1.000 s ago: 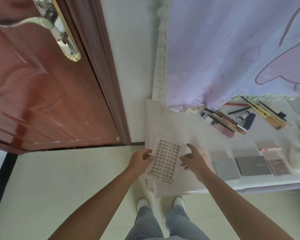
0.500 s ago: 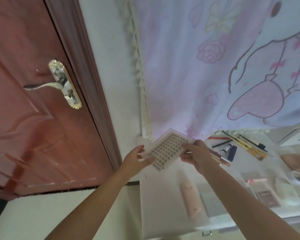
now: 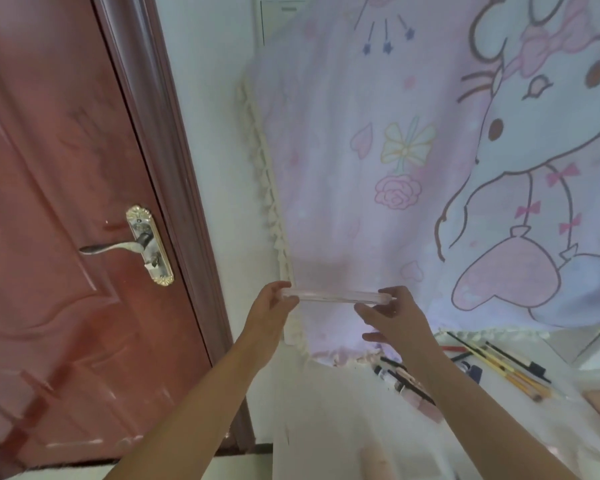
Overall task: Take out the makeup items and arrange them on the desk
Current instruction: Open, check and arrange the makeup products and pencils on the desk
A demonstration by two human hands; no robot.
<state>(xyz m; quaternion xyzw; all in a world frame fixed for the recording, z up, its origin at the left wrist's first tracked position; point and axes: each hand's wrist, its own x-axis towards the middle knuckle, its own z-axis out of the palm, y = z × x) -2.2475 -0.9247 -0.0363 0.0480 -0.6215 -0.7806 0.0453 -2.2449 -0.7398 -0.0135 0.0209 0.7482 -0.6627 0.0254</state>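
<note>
You hold a flat, clear plastic case edge-on, lifted off the desk, just below the centre of the view and in front of a pink cartoon curtain. Your left hand pinches its left end between thumb and fingertips. Your right hand grips the right end, fingers curled round the edge. The case is seen so thin and blurred that what it holds cannot be told; it may be a tray of small items.

At four o'clock from the hands, the white desk carries a row of brushes and pencils, and nearer the right forearm a cluster of dark and pink tubes. At six o'clock a pale pink tube lies at the frame's bottom edge.

At nine o'clock stands a reddish-brown door with a gold lever handle
</note>
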